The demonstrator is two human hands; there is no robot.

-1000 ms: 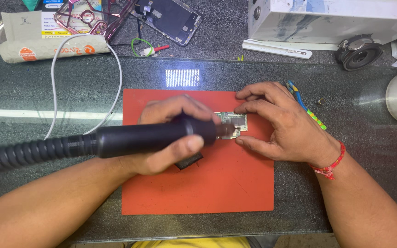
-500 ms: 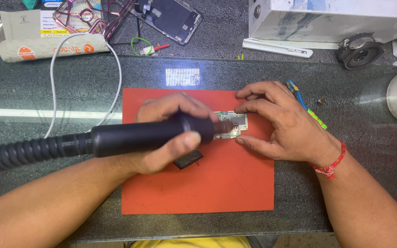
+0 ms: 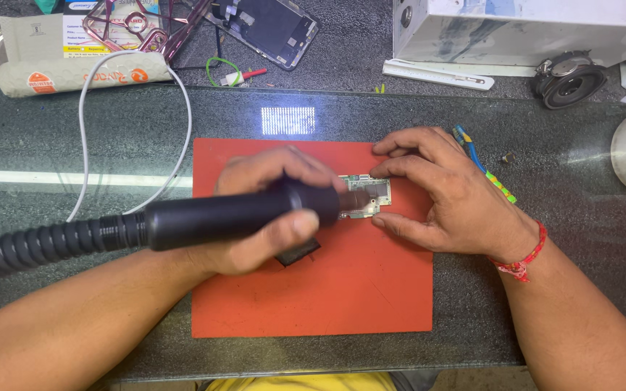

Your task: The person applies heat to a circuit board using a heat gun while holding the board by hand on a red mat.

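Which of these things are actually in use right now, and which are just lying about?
In use: left hand gripping black hot-air handpiece; right hand steadying small circuit board; red mat.
Lying about: phone screen, white cable, white box, coloured tools.

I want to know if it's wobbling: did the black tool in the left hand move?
No. The black tool keeps its nozzle over the small circuit board on the red mat, same spot.
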